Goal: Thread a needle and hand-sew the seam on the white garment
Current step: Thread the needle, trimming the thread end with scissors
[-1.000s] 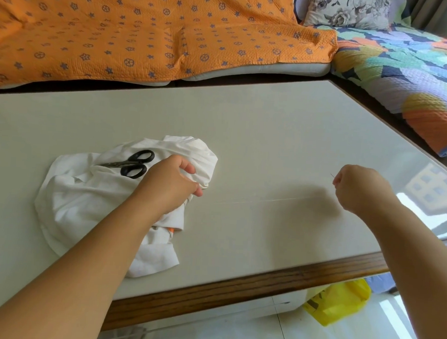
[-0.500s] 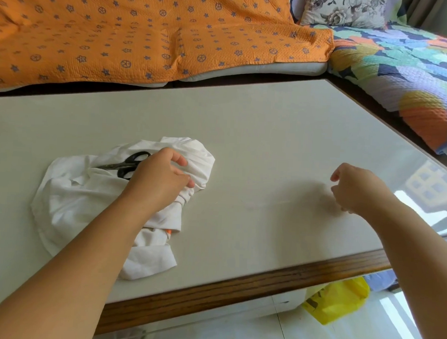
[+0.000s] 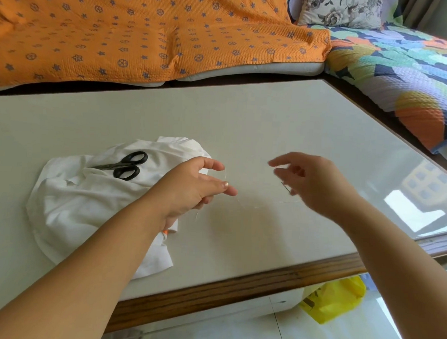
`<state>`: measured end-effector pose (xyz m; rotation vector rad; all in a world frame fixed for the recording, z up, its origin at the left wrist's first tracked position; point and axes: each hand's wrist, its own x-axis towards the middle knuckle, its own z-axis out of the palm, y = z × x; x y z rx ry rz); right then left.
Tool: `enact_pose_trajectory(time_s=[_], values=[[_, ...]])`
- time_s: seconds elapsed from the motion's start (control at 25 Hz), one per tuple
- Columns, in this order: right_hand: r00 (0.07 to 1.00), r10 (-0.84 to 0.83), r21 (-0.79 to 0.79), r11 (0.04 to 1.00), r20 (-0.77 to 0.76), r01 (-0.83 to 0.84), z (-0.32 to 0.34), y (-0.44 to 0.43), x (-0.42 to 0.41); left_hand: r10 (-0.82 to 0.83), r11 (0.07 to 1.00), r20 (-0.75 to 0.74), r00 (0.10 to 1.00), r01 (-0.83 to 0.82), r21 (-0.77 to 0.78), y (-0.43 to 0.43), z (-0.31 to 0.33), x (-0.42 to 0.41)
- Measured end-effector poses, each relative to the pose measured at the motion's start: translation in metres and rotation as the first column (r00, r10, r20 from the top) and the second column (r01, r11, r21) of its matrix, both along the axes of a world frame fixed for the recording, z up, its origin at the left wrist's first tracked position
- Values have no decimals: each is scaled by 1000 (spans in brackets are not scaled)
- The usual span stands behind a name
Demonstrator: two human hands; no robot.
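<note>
Head view: the white garment lies bunched on the left part of the surface, with black scissors resting on top of it.

The left hand hovers over the right edge of the garment. Its fingers are extended and relaxed and grip nothing. A second ago this hand clutched the fabric; it has since released the fabric and lifted off.

A fine thread runs from the left fingertips in a slack curve across the surface toward the right hand. One second earlier it ran as a taut straight line.

The right hand was closed in a pinch and well apart from the left. It has now moved inward, and its fingers are loosely spread. A short dark needle shows at its lower fingers. Motion blur prevents confirming whether the fingers grip the needle.

Assessment: the pull-through of one stitch appears complete. With tension off the thread and the fabric released, both hands are likely repositioning for the next stitch. The garment must be gripped again before the needle re-enters the seam. Slack thread is prone to looping or knotting; draw it clear first.
</note>
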<state>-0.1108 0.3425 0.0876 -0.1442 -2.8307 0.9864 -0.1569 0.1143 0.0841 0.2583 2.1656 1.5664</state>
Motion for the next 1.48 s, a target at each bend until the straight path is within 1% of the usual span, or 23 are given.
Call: enact_pose_trajectory(time_s=[0.04,0.12,0.16,0.24,0.36,0.44,0.56,0.64,0.72,0.84,0.96,1.0,1.08,1.12,1.2,1.24,1.28,1.36,1.44,1.48], values=[[993,113,-76,991,-22,-114,3,-12,3,-24,1000,2,1000,24,0,1,1,0],[955,298,-122,948,5,-295,2,-29,8,-83,996,-8,996,83,-31,3,3,1],[935,353,-116,930,30,-348,0,-34,8,-111,992,-19,994,110,-56,3,3,2],[918,392,-125,915,57,-383,-5,-38,7,-138,987,-38,990,134,-92,3,3,4],[947,320,-195,930,10,-312,-8,-44,7,-144,985,-39,989,140,-99,0,2,4],[967,251,-208,945,-40,-254,-9,-49,7,-140,987,-25,990,137,-88,-2,4,4],[982,171,-209,961,-73,-183,-7,-52,5,-128,992,26,991,128,-10,-4,6,5],[986,152,-199,967,-64,-162,-6,-53,3,-101,993,71,992,96,66,-6,7,6],[987,150,-179,971,-56,-158,-5,-54,2,-68,993,101,993,57,101,-8,7,5],[986,152,-187,969,-62,-161,-4,-57,-1,-43,997,77,996,38,67,-10,5,4],[984,162,-178,969,-78,-174,-3,-62,-3,-19,1000,-12,1000,18,-18,-12,2,2],[984,165,-184,967,-72,-176,-4,-64,-5,0,999,-35,999,-2,-50,-12,0,2],[983,169,-189,966,-66,-179,-6,-67,-8,77,994,-33,997,-79,-77,-14,-2,1],[983,155,-157,973,-99,-169,-7,-69,-11,123,990,-16,992,-124,-72,-16,-4,1],[964,116,-32,991,-241,-127,-2,-78,-20,200,979,27,979,-199,-55,-19,-6,6],[948,122,13,992,-293,-124,4,-86,-27,228,973,47,972,-225,-59,-20,-7,9],[939,162,41,987,-303,-158,12,-101,-35,257,965,60,964,-253,-72,-24,-8,12],[923,316,122,947,-218,-296,24,-134,-54,251,964,66,966,-244,-106,-25,-8,18],[891,449,263,869,-66,-418,28,-172,-76,225,966,57,973,-215,-147,-25,-7,26],[880,474,333,828,9,-450,30,-190,-86,218,965,47,975,-208,-161,-24,-6,28]])
